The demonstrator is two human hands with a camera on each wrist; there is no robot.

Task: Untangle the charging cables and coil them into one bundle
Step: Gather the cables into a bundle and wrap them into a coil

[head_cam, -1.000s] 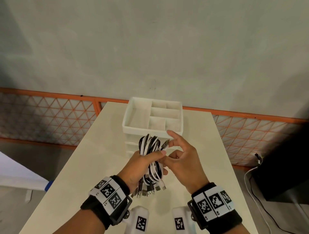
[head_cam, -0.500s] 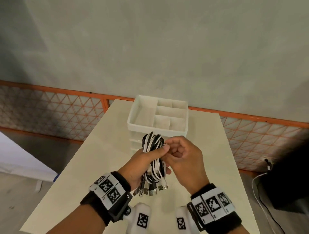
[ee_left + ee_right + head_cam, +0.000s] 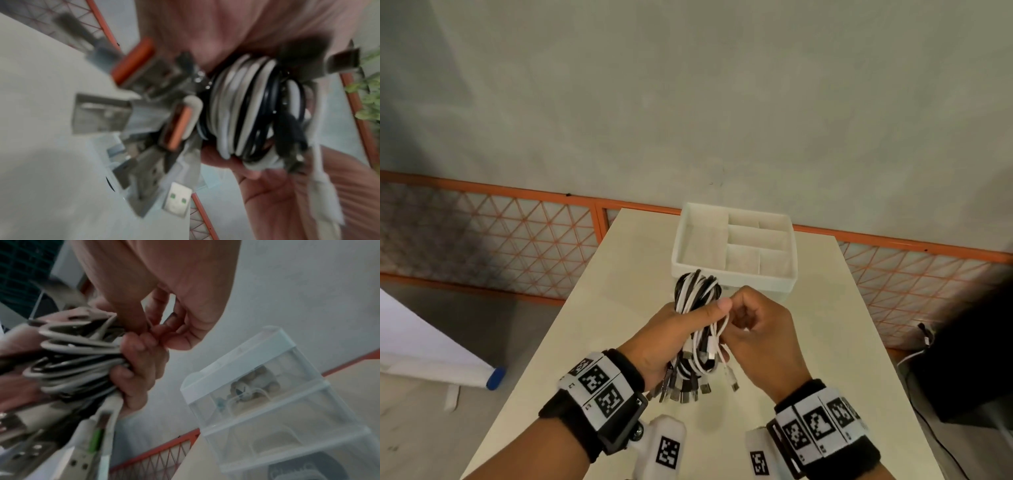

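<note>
A coiled bundle of black and white charging cables (image 3: 697,301) is held upright above the table. My left hand (image 3: 681,329) grips it round the middle, thumb across the front. Several USB plugs (image 3: 685,390) hang below that hand, large and blurred in the left wrist view (image 3: 102,112). The loops (image 3: 246,105) fill that view's middle. My right hand (image 3: 753,325) is curled against the bundle's right side and pinches a thin white cable (image 3: 726,325); in the right wrist view its fingertips (image 3: 158,331) meet beside the coils (image 3: 78,356). A loose white plug end (image 3: 732,378) dangles below.
A white drawer organiser (image 3: 736,274) with divided top compartments stands on the cream table (image 3: 619,274) just behind the hands; its clear drawers (image 3: 267,394) hold small items. An orange mesh fence (image 3: 482,236) runs behind. A dark box with cables (image 3: 962,359) stands right of the table.
My right hand's fingers went from spread out to curled in against the bundle, pinching a white cable. The left hand kept its grip; the view shifted slightly.
</note>
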